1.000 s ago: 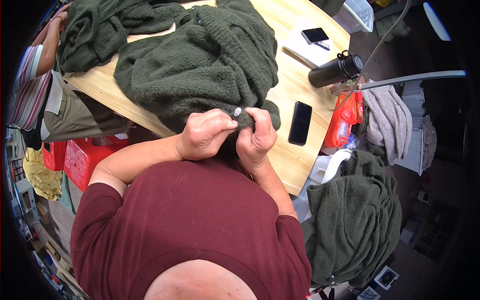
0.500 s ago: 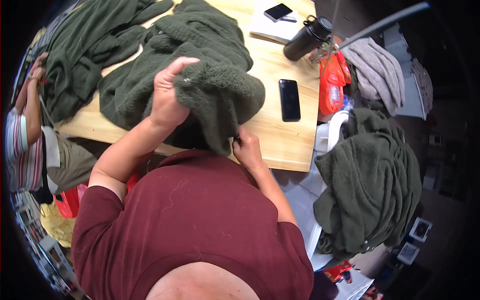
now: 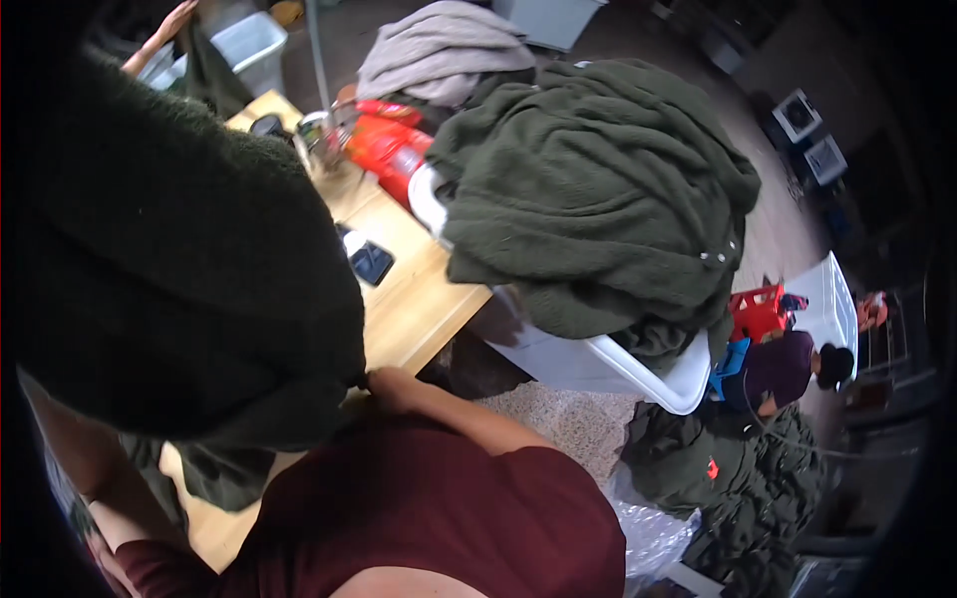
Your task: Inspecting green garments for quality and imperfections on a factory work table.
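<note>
And here's the garment, a great dark green mass hanging in front of the desk, hiding much of its left side, its long axis running roughly up and down the view. The right hand is in at its lower right edge, just off the near edge of the desk, fingers curled there; blur hides whether they pinch the cloth. So the bulk lies left of and above those fingers! The left forearm rises behind it, hand out of sight, so no telling that grasp. A phone lies inside the desk's right edge.
</note>
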Tool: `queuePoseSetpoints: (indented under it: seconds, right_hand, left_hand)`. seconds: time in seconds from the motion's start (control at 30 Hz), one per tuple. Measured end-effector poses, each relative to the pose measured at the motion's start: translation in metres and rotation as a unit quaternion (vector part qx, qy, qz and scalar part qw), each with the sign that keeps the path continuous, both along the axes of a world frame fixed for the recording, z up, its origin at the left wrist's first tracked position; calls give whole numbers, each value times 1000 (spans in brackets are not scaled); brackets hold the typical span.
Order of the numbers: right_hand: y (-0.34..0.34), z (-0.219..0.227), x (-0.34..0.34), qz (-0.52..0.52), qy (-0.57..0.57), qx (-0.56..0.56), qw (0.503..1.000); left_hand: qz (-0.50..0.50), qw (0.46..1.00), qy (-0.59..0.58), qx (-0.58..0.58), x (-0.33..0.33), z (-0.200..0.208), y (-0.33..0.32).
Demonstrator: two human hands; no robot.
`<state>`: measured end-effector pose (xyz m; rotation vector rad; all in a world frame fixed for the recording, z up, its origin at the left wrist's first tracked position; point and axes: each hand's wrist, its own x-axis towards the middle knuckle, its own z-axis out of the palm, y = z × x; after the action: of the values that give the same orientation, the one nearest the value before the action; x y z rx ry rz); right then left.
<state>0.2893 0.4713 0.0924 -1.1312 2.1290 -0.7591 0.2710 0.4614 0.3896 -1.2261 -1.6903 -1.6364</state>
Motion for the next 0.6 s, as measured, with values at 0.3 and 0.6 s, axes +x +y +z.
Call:
queuePoseSetpoints:
  seconds: [0.3,0.6]
  right_hand:
    - [106,-11,-33,-233,-61,41,970]
    - [185,-46,-33,-362,-64,-64,928]
  left_hand:
    - [-43,986,80,-137,-162,75,212]
    - [16,946,183,-266,-238,127,268]
